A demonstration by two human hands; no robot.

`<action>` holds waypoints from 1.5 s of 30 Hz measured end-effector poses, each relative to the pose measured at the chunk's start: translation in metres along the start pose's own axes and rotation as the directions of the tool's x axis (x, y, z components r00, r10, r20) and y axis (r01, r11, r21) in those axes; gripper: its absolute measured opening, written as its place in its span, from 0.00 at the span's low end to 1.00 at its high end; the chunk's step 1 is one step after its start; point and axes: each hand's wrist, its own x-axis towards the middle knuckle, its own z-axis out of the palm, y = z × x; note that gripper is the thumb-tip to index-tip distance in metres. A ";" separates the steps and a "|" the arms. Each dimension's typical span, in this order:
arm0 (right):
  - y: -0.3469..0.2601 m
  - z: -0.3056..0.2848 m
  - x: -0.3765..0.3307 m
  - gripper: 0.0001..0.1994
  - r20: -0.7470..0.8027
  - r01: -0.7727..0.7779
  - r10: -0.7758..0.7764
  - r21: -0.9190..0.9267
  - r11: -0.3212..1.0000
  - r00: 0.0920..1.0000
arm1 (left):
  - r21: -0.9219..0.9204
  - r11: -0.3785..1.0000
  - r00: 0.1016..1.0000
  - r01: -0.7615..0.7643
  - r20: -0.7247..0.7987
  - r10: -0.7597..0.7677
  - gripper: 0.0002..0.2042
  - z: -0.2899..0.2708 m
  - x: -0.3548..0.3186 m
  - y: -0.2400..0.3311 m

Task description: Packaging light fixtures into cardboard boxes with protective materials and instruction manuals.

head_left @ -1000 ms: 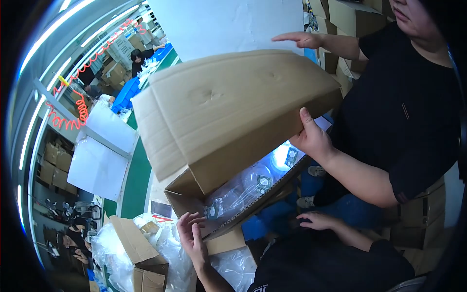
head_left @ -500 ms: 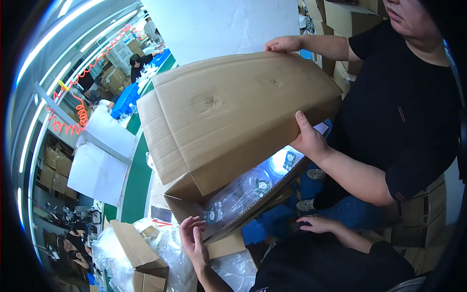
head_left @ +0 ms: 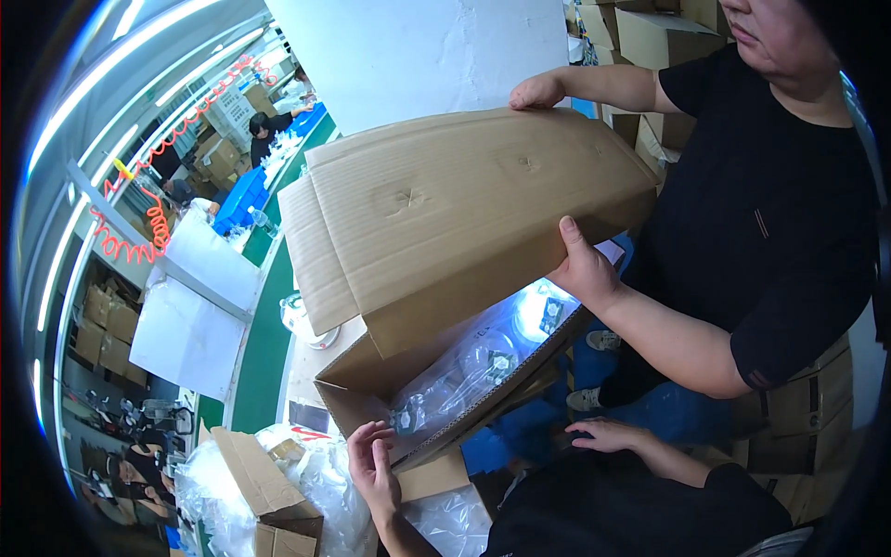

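A long open cardboard box [head_left: 345,385] holds clear plastic bags [head_left: 444,379] with round transparent items and small dark-green labels inside. Beside the box's near left corner is my left hand [head_left: 374,472], thumb and fingers apart, grasping nothing; whether it touches the cardboard I cannot tell. My right hand [head_left: 603,434] hovers in front of my body to the right, fingers stretched out and empty. Over the box a co-worker tilts a large brown cardboard lid [head_left: 464,200], one hand [head_left: 538,90] on its far edge and the other hand [head_left: 589,269] on its near edge.
An open carton [head_left: 264,483] with clear plastic film [head_left: 325,478] stands at the lower left. A green workbench [head_left: 264,330] with white panels and blue bins [head_left: 243,195] runs along the left. Stacked cartons [head_left: 664,37] rise at the back right, behind the co-worker.
The co-worker's lid has shifted slightly to the right at its left end, uncovering more of the box's left end and the bench. My right hand's fingers have straightened slightly; my left hand has barely moved.
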 end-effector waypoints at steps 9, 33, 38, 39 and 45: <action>-0.009 -0.007 -0.001 0.26 0.032 -0.026 0.027 -0.039 0.999 0.999 | 0.050 0.999 1.000 0.014 0.012 -0.014 0.11 0.000 0.003 -0.003; 0.007 -0.003 0.012 0.29 0.078 -0.017 0.019 -0.027 0.999 0.997 | 0.207 0.978 0.999 0.027 0.024 -0.033 0.09 0.005 0.006 0.002; 0.005 -0.001 0.014 0.29 0.085 -0.023 0.026 -0.034 0.999 0.996 | 0.213 0.977 0.999 0.013 0.035 -0.021 0.09 0.003 0.006 -0.001; 0.002 -0.002 0.013 0.29 0.088 -0.022 0.025 -0.033 0.999 0.996 | 0.214 0.977 0.999 0.014 0.036 -0.022 0.09 0.002 0.006 -0.003; 0.001 -0.005 0.013 0.29 0.127 -0.029 0.035 -0.049 0.998 0.991 | 0.222 0.975 0.999 0.003 0.038 -0.012 0.08 0.000 0.007 -0.004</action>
